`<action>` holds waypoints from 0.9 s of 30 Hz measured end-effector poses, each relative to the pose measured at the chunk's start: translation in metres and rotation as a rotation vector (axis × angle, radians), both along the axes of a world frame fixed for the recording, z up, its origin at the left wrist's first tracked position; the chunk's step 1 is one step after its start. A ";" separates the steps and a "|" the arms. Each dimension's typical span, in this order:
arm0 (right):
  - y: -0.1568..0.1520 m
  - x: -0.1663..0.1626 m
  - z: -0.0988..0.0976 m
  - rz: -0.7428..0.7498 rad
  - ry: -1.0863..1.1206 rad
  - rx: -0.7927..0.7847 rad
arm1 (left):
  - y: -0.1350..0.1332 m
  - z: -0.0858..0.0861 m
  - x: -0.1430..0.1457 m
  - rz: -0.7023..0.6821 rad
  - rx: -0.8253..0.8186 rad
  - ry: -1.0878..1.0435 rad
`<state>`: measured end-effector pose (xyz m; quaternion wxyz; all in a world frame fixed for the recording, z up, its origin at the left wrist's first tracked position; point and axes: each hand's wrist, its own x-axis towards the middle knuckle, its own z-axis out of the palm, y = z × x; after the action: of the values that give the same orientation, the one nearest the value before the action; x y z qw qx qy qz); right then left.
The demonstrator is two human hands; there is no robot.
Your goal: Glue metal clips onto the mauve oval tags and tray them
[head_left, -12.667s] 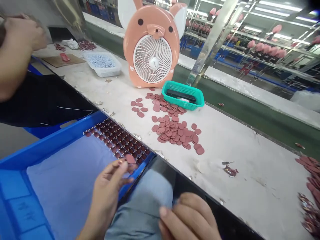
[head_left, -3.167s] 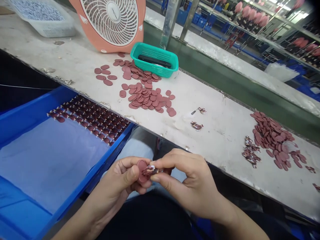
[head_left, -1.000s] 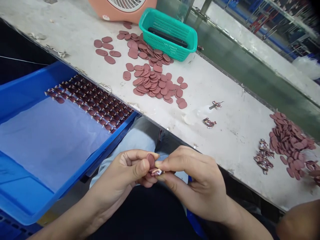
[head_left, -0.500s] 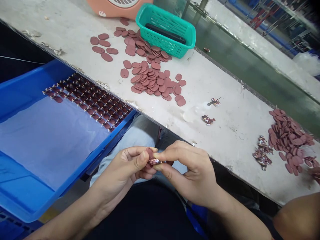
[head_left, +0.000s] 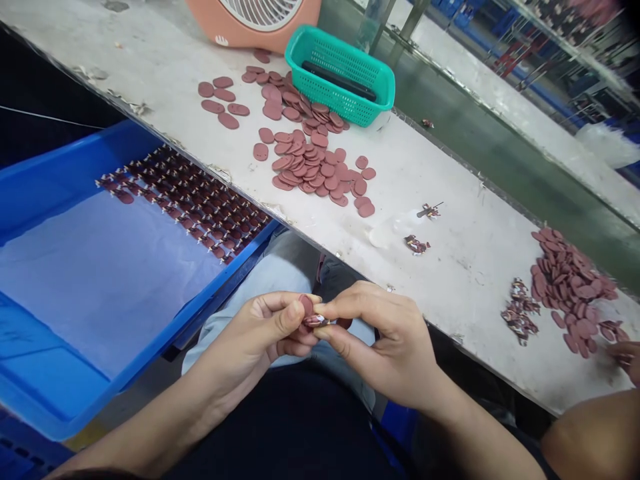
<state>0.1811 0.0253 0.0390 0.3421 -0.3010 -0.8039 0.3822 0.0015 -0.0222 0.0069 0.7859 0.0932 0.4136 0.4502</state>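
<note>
My left hand (head_left: 260, 337) pinches a small dark-red oval piece (head_left: 306, 305) between thumb and fingers, over my lap. My right hand (head_left: 385, 340) meets it fingertip to fingertip and pinches a small shiny trim piece (head_left: 316, 321) against the oval. Both hands are closed. A blue tray (head_left: 60, 180) lies to my left with rows of finished dark-red pieces (head_left: 190, 200) along its far side on pale paper. On the white bench (head_left: 450, 267) lies a heap of loose red ovals (head_left: 310, 167).
A teal basket (head_left: 345, 77) and a pink fan's base (head_left: 260, 23) stand at the bench's back. Two small trim bits (head_left: 423, 230) lie mid-bench. At the right are another heap of ovals (head_left: 570, 287), a trim pile (head_left: 520, 313) and another person's hand (head_left: 625, 357) and arm (head_left: 590, 433).
My hands keep the oval and trim pinched together, with small finger shifts. The view has drifted slightly. The other person's arm has come further into view at lower right.
</note>
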 end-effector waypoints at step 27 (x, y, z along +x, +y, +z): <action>0.008 -0.014 -0.008 -0.109 0.034 -0.027 | 0.010 -0.010 -0.012 -0.037 -0.013 -0.085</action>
<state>0.1669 0.0331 0.0312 0.3718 -0.3423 -0.7753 0.3788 -0.0107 -0.0118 -0.0033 0.8115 0.0766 0.3807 0.4367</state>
